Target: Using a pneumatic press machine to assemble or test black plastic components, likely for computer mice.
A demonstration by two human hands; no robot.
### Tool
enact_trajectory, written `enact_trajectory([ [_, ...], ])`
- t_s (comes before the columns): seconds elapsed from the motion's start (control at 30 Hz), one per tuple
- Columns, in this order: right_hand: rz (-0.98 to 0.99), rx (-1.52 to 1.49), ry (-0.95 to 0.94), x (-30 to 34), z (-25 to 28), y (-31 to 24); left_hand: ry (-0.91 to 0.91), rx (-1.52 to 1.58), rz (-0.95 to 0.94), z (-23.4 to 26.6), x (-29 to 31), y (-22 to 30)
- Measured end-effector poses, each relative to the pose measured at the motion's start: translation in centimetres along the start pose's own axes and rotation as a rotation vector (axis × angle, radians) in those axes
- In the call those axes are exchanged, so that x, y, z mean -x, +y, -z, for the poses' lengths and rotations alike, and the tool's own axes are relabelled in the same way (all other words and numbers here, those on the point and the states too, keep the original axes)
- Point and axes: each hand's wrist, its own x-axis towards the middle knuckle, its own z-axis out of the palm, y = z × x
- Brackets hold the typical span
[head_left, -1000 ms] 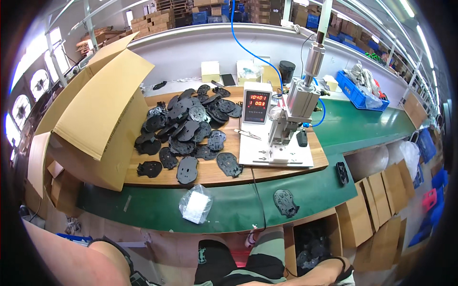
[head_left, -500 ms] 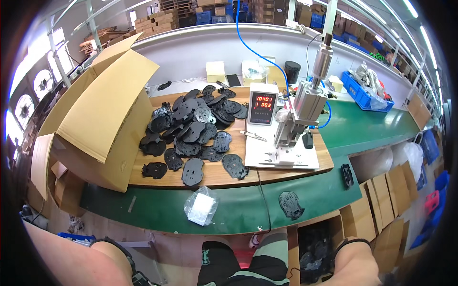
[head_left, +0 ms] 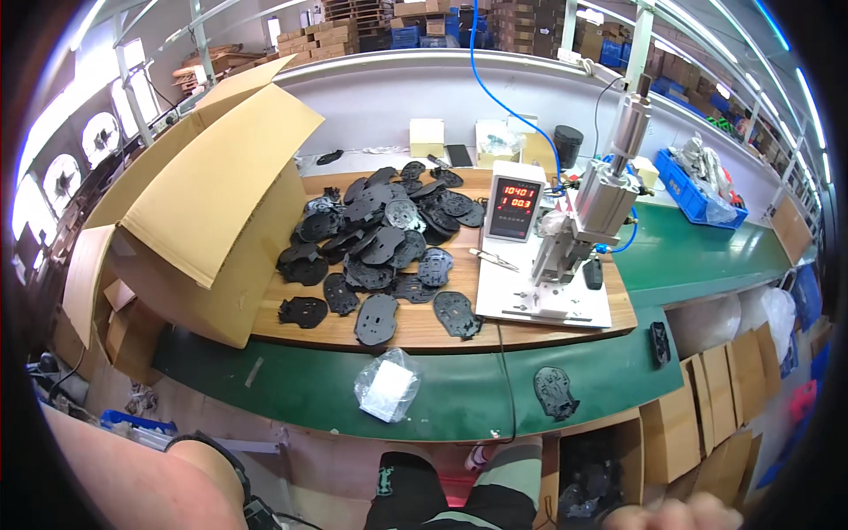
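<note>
Head view: catches the right hand (head_left: 676, 514) at the near right edge, blurred and cut off, with only some fingers showing; cannot tell from so little whether open, closed or gripping. Places it just beside an open cardboard box (head_left: 630, 455) below table height, with dark plastic parts (head_left: 592, 481) inside, partly in shadow. Gives only the left arm (head_left: 141, 473) at near left; cannot see as far as the left hand, so cannot tell the state of that grip either.

Shows one dark plate (head_left: 555, 392) lying on the green table (head_left: 477, 397), close to its near edge, right of the middle and apart from the right hand. Shows many more in a loose pile of dark plates (head_left: 380, 247) on a wooden board (head_left: 415, 327), left of the middle, overlapping at odd tilts, with a few lying singly along the near side.

Has a large carton (head_left: 212, 185) just left of the pile, flaps open. Shows, right of the pile, a silver press (head_left: 605, 208) on a white base (head_left: 505, 287), beside a display unit (head_left: 514, 208) lit in red, with tweezers (head_left: 495, 259) lying nearer. Shows a clear bag (head_left: 389, 390) around something white on the near part of the table, and a blue crate (head_left: 685, 190) at far right
</note>
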Motion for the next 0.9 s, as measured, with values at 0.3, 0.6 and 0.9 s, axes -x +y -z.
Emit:
enact_trajectory([
  [0.3,-0.869,-0.460,0.200,17.0,1.7,8.6,0.005,0.009,-0.014,-0.1,0.4,0.3],
  [0.6,-0.734,-0.434,0.140,12.2,0.1,7.8,0.010,0.024,-0.024,0.5,0.1,0.7],
  [0.9,-0.624,-0.436,0.082,10.1,-2.5,6.4,0.015,0.020,-0.034,2.0,-0.1,2.0],
])
